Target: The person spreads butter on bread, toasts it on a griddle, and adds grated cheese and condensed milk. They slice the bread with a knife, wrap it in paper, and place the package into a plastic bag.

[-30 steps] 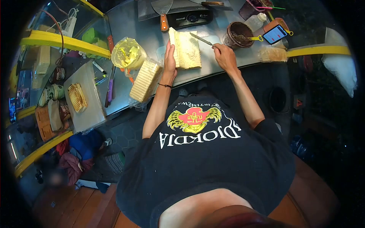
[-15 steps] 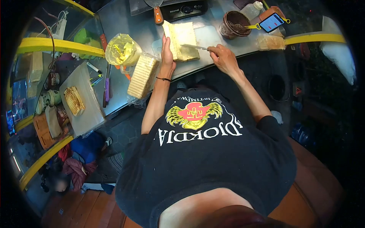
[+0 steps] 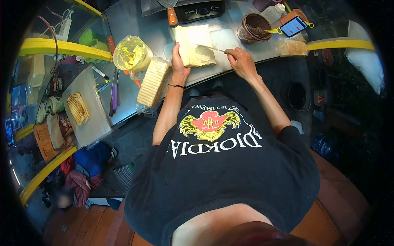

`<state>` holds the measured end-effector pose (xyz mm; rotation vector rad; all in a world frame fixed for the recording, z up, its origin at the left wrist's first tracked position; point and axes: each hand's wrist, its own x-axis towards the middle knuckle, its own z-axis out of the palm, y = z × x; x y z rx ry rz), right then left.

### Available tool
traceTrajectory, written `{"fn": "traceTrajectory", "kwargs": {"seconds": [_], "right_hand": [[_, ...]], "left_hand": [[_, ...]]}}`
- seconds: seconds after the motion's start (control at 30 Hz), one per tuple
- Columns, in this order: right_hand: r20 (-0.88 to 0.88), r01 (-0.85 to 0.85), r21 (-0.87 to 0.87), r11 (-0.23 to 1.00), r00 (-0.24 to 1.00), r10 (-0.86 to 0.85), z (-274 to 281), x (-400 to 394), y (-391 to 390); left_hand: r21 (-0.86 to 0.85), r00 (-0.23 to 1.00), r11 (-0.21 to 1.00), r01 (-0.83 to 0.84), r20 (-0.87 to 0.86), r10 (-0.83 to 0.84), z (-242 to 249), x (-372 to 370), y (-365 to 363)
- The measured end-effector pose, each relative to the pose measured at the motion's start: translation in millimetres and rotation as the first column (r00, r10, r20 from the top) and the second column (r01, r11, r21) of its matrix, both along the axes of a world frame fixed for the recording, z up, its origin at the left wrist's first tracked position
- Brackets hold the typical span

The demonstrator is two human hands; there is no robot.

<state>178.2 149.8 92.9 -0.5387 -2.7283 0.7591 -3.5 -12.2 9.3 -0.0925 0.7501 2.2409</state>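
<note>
A pale rectangular slab of bread (image 3: 197, 43) lies flat-side up over a whitish board (image 3: 226, 40). My left hand (image 3: 179, 63) holds its left edge, thumb up along the side and the other fingers hidden beneath. In my right hand (image 3: 243, 63) the fingers close round the handle of a thin spreading knife (image 3: 217, 50), whose blade rests on the right part of the bread. A tub of yellow spread (image 3: 132, 56) stands to the left, beside a wrapped ridged loaf (image 3: 153, 82).
A black stove (image 3: 201, 11) and an orange-handled scraper (image 3: 172, 17) are at the back. On the right stand a brown tub (image 3: 254, 28) and a phone (image 3: 293, 26). Toasted bread (image 3: 78, 108) lies on paper at left. A person (image 3: 84, 172) is at lower left.
The bread, earlier looking folded with a raised left flap, now shows one flat face. My left hand has shifted slightly lower. The knife stays at the bread's right side.
</note>
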Motion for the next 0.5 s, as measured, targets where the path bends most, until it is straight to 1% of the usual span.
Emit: {"fn": "traceTrajectory", "kwargs": {"seconds": [0.03, 0.1, 0.17, 0.23, 0.3, 0.33, 0.37, 0.43, 0.47, 0.5], "right_hand": [[-0.024, 0.007, -0.009, 1.000, 1.000, -0.008, -4.0, -5.8, 5.8], [-0.054, 0.003, -0.017, 1.000, 0.999, -0.003, -4.6, -11.3, 14.5], [-0.032, 0.064, -0.083, 0.994, 0.997, -0.067, 0.7, -8.1, 18.0], [-0.007, 0.054, -0.108, 0.993, 0.998, -0.055, -0.9, -10.1, 19.8], [-0.046, -0.006, -0.051, 0.999, 0.999, 0.004, -4.3, -13.7, 16.9], [-0.011, -0.025, -0.060, 0.998, 1.000, 0.025, -1.6, -11.3, 17.1], [-0.015, -0.033, -0.066, 0.997, 0.999, 0.032, 3.8, -6.3, 17.2], [0.077, -0.074, -0.078, 0.994, 0.994, 0.080, 11.9, 7.2, 19.8], [0.074, -0.081, -0.081, 0.993, 0.993, 0.087, 9.5, 5.6, 24.9], [0.021, -0.056, -0.120, 0.991, 0.998, 0.059, 4.9, 4.7, 28.7]], "left_hand": [[0.006, 1.000, 1.000, 0.017, -0.002, -0.017, 0.5, -1.5, -0.7], [-0.003, 1.000, 1.000, -0.005, -0.028, 0.005, 3.1, -1.6, 1.9], [-0.019, 0.999, 0.999, -0.027, -0.048, 0.026, 6.4, 1.7, 2.4], [-0.043, 0.992, 0.998, -0.037, -0.121, 0.031, 13.4, 5.0, 5.4], [-0.059, 0.990, 0.998, -0.028, -0.139, 0.019, 15.6, 5.9, 8.1], [-0.075, 0.986, 0.997, -0.017, -0.165, 0.004, 15.8, 5.2, 8.0], [-0.081, 0.986, 0.996, -0.025, -0.169, 0.011, 16.6, 3.9, 8.7], [-0.119, 0.985, 0.991, -0.055, -0.170, 0.035, 17.5, 5.5, 9.1], [-0.123, 0.984, 0.990, -0.063, -0.172, 0.042, 18.5, 5.4, 10.3], [-0.135, 0.984, 0.989, -0.059, -0.175, 0.034, 18.7, 5.9, 9.7]]}}
